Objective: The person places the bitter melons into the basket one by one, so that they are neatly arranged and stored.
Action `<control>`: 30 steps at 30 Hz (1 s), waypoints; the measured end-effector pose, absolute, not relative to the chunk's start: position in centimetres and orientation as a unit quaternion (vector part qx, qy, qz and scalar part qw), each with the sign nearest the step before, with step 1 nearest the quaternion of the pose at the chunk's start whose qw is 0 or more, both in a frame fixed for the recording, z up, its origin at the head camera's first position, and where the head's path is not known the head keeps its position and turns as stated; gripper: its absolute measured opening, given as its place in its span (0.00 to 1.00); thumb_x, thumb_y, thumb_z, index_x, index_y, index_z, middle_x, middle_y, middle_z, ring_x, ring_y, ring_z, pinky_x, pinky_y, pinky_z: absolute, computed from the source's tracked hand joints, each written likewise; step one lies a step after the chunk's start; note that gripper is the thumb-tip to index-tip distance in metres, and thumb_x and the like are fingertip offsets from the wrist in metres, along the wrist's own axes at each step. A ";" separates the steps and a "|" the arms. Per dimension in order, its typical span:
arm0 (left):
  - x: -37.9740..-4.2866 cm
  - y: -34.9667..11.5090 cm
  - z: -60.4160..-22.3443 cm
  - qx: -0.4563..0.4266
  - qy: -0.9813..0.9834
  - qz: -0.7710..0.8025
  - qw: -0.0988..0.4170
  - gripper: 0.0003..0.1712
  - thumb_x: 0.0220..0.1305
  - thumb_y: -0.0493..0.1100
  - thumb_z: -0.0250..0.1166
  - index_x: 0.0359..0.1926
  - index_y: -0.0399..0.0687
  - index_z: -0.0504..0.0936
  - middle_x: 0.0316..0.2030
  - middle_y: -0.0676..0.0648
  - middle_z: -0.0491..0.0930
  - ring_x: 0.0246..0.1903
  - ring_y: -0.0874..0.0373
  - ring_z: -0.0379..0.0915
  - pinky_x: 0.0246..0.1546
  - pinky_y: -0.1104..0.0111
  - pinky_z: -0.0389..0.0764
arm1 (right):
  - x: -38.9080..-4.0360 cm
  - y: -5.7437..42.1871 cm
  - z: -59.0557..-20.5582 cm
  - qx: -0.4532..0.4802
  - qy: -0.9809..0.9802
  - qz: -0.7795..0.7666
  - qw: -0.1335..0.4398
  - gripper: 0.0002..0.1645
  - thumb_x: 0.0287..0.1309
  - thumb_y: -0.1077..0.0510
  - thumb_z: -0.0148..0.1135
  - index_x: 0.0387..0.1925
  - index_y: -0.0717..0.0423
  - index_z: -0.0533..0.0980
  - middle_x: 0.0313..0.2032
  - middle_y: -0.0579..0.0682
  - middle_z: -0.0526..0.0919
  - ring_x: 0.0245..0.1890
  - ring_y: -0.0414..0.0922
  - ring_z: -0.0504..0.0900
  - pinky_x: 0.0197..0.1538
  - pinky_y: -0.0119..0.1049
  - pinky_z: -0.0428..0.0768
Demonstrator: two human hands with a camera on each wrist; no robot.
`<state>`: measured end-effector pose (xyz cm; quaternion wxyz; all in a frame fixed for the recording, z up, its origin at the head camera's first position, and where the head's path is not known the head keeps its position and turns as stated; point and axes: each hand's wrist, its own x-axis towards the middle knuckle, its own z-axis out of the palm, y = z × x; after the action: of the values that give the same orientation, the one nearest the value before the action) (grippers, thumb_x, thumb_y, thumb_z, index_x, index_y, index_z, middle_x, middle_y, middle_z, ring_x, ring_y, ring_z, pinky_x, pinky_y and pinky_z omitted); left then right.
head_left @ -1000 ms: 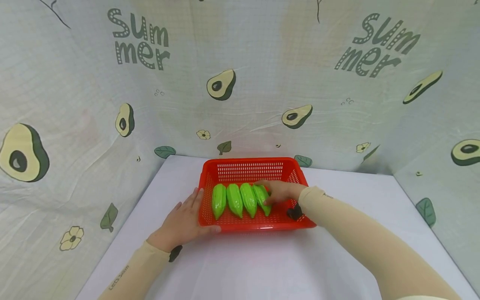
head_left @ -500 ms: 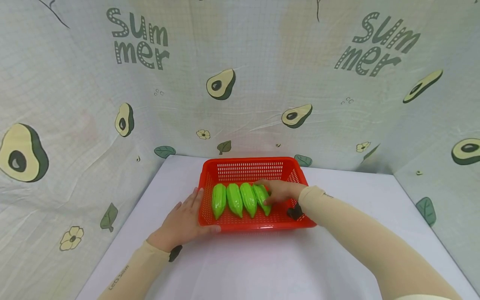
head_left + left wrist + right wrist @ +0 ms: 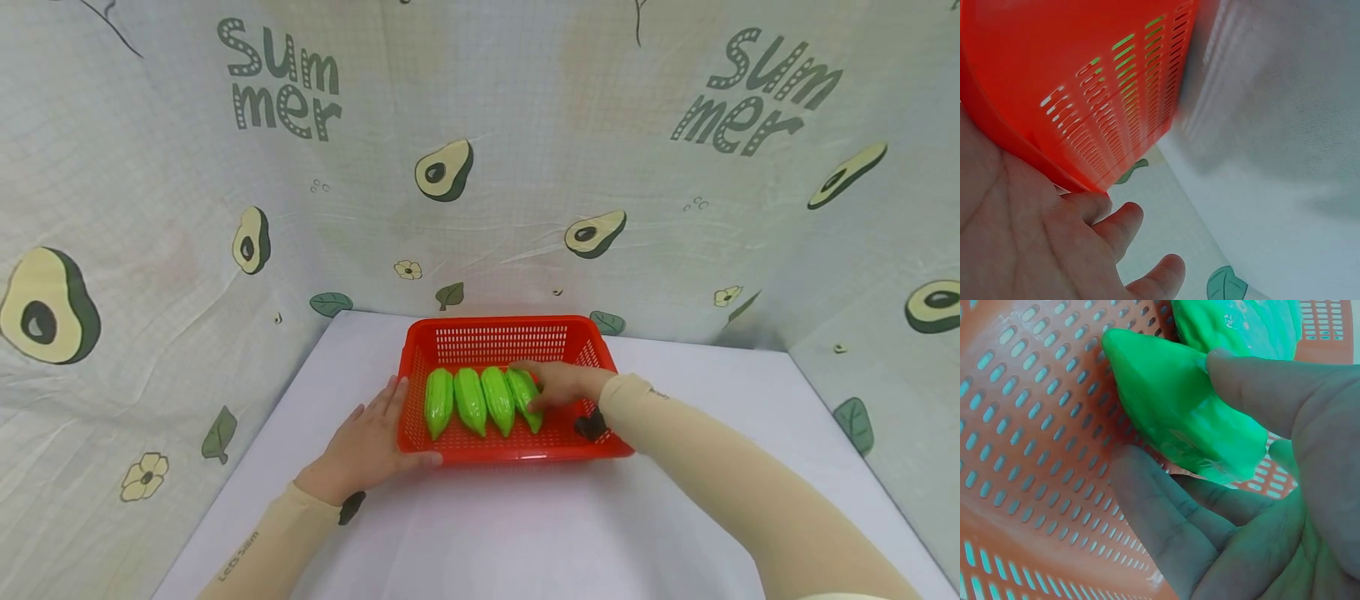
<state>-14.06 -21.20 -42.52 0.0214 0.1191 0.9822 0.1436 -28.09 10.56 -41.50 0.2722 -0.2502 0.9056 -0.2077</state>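
Note:
In the head view, a red plastic basket [image 3: 517,455] holds several glossy green bitter melons [image 3: 469,402] side by side. My right hand [image 3: 564,385] reaches into it and holds the rightmost bitter melon [image 3: 523,393]. In the right wrist view the thumb rests on one side of that bitter melon [image 3: 1179,406], and the fingers curl along the other. My left hand [image 3: 367,446] lies against the basket's front left corner with its fingers extended along the left rim and the thumb at the front. In the left wrist view its palm touches the red basket wall [image 3: 1035,56].
The basket stands on a white table [image 3: 480,533] near its back edge. A pale cloth [image 3: 525,108] printed with avocados and lettering hangs behind and along both sides. Beige sleeves cover both forearms, and a small dark object sits at each wrist.

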 end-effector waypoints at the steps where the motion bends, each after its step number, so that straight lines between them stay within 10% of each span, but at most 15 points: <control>1: -14.1 -21.2 -42.5 0.120 0.982 0.143 0.022 0.73 0.48 0.82 0.60 0.78 0.37 0.45 0.76 0.36 0.47 0.74 0.39 0.47 0.65 0.37 0.56 | -28.1 10.6 -41.5 -0.251 0.906 -0.207 0.272 0.49 0.57 0.52 0.73 0.76 0.41 0.59 0.59 0.50 0.74 0.59 0.51 0.71 0.62 0.56 0.72; 15: -14.0 -21.2 -42.4 0.120 0.983 0.140 0.023 0.72 0.50 0.80 0.62 0.78 0.37 0.44 0.76 0.36 0.47 0.74 0.39 0.47 0.65 0.37 0.57 | -26.9 14.1 -34.9 -0.275 0.901 -0.235 0.238 0.52 0.63 0.50 0.68 0.79 0.43 0.48 0.69 0.61 0.66 0.65 0.58 0.70 0.59 0.54 0.76; 30: -14.2 -21.3 -42.5 0.117 0.983 0.140 0.027 0.74 0.48 0.83 0.60 0.78 0.38 0.44 0.77 0.36 0.47 0.74 0.39 0.46 0.66 0.38 0.57 | -21.7 27.9 -32.3 -0.226 0.902 -0.336 0.151 0.52 0.65 0.49 0.66 0.80 0.44 0.45 0.67 0.69 0.66 0.55 0.62 0.79 0.46 0.55 0.83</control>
<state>-14.25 -21.26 -42.48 0.0274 0.1172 0.9829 0.1396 -21.66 27.91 -32.29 0.1506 -0.2264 0.9018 -0.3358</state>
